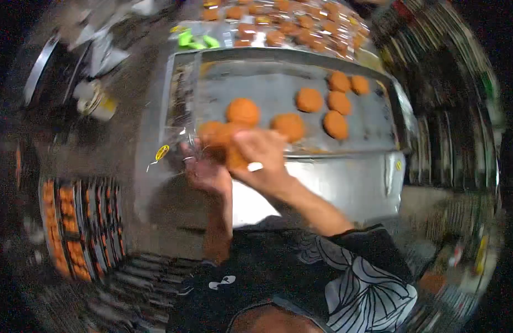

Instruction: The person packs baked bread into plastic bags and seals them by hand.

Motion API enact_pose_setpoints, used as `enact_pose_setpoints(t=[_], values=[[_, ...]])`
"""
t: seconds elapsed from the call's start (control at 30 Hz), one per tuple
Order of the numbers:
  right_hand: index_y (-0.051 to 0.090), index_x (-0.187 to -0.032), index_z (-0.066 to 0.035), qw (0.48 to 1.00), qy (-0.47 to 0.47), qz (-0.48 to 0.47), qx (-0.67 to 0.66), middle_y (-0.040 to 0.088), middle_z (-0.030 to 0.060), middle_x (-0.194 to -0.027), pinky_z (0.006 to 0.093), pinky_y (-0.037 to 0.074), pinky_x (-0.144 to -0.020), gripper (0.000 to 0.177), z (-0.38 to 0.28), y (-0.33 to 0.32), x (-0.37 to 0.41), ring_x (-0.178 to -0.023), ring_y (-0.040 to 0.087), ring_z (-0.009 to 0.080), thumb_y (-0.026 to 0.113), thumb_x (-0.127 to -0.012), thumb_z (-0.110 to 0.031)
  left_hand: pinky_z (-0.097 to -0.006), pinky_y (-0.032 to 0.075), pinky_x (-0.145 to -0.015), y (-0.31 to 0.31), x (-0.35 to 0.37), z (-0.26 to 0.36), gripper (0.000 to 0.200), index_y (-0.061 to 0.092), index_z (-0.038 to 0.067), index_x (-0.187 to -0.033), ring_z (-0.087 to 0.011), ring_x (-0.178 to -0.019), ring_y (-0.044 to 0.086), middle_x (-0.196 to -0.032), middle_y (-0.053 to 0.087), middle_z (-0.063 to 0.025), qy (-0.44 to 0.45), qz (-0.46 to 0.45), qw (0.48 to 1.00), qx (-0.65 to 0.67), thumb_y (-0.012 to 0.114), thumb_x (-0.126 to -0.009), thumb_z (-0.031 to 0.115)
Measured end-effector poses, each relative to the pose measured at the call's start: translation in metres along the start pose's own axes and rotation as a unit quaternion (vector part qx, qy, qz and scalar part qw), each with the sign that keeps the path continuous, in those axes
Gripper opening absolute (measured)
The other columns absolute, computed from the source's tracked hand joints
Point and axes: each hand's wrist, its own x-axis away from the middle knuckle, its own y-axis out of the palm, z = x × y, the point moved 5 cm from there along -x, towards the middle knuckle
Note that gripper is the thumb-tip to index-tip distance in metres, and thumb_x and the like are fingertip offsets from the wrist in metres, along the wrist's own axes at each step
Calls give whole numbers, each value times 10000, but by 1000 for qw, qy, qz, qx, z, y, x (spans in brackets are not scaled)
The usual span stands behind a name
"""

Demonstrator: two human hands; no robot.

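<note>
Round orange-brown cookies (309, 100) lie on a metal baking tray (267, 72), several at its right side and a few near the front. My right hand (264, 161), wearing a white band on one finger, is closed around cookies (237, 161) at the tray's front left edge. My left hand (207, 173) is beside it, palm up with fingers curled at a clear plastic bag (181, 119) with a yellow label. The bag lies over the tray's left end, around or against a cookie (211, 132). Motion blur hides the exact finger contact.
Behind the tray sit many bagged cookies (306, 25) and bright green ties or strips (196, 40). A jar (96, 102) stands at left. Racks of filled trays (81, 227) are lower left, with stacked trays (445, 111) at right. Bare metal table (345, 177) shows in front.
</note>
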Motion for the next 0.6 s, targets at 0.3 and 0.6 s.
enact_pose_setpoints(t=[0.3, 0.6], values=[[160, -1321, -29, 961, 260, 90, -30, 515, 139, -1016, 305, 427, -717, 968, 13, -68, 74, -748, 484, 243, 721, -532, -41, -353, 401, -850, 56, 110, -107, 456, 407, 21, -1146, -228, -967, 509, -1083, 509, -121, -387, 131, 913, -5, 457, -827, 343], [632, -709, -16, 918, 386, 94, -7, 600, 58, -590, 261, 446, -515, 113, 127, -144, 114, -548, 577, 138, 601, -722, -125, -324, 435, -785, -28, 159, -152, 502, 407, 7, -1155, -209, -904, 527, -1065, 519, -100, -411, -372, 632, -541, 642, -715, 66]])
